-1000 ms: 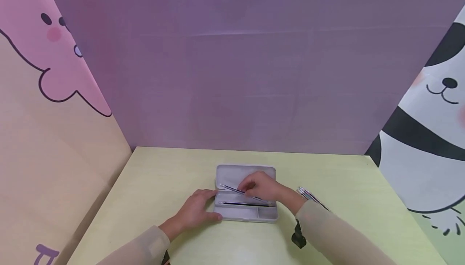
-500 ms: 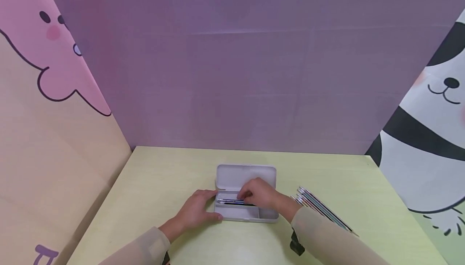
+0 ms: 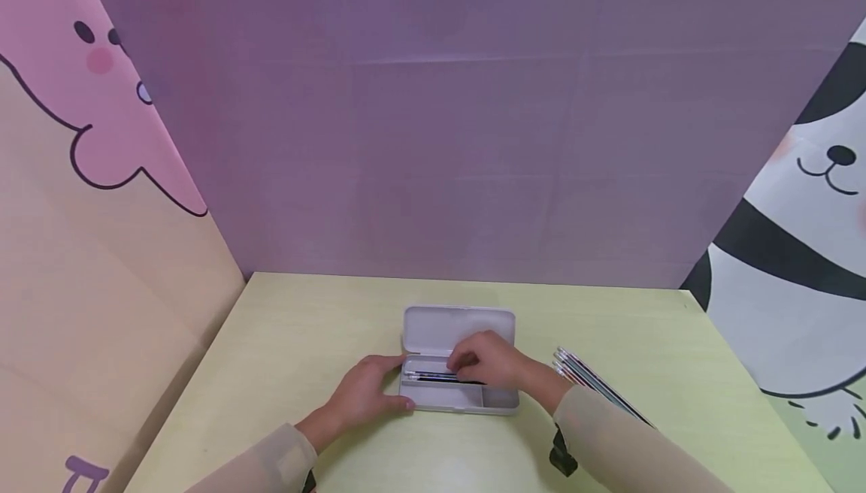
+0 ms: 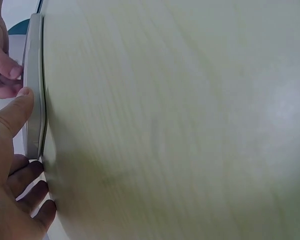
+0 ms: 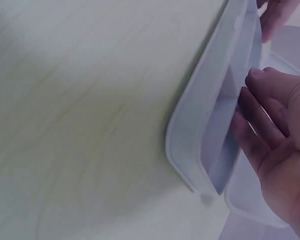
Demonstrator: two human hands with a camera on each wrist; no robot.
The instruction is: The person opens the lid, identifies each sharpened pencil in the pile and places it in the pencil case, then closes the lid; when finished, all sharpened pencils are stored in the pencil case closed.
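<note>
An open light-grey pencil case lies at mid-table in the head view, its lid laid back behind it. My left hand holds the case's left end, thumb at the front corner and index finger at the back corner. Dark pencils lie lengthwise in the long compartment. Over that compartment is my right hand, its fingertips near the pencils, which it partly covers. In the right wrist view, its thumb and fingers stand apart inside the case, with no pencil visible between them.
A bundle of several pencils lies on the table right of the case, partly covered by the right sleeve. A small compartment fills the case's front right corner. A purple wall rises behind the table.
A pencil held tilted above the case has come down into the long compartment beside another. The right hand lowered with it, then shifted slightly right. The left hand stays in place.
</note>
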